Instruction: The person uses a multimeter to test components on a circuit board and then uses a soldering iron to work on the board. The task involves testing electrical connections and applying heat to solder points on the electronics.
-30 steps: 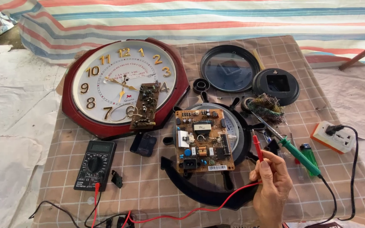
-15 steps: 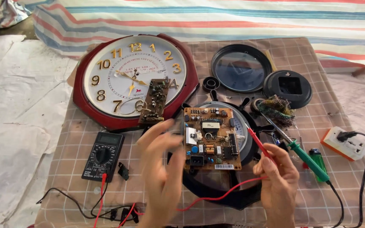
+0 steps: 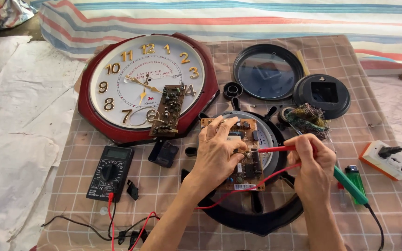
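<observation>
My left hand (image 3: 218, 149) rests on an orange-brown circuit board (image 3: 249, 162) and pins it with the fingertips. The board lies on a round black frame with a grey disc (image 3: 268, 135). My right hand (image 3: 311, 168) grips a red multimeter probe (image 3: 275, 149), whose metal tip touches the board just by my left fingers. The probe's red lead (image 3: 238, 191) trails back under my left forearm.
A red-rimmed wall clock (image 3: 117, 79) with a small brown board (image 3: 168, 109) on its face lies at left. A black multimeter (image 3: 110, 172), a green-handled soldering iron (image 3: 349, 186), a green lighter (image 3: 356, 176), a white-and-orange socket (image 3: 389, 160), two black round covers (image 3: 268, 72) and a wire tangle (image 3: 307, 120) surround the work.
My left hand came into view and settled onto the circuit board. My right hand brought the red probe leftward until its tip touched the board.
</observation>
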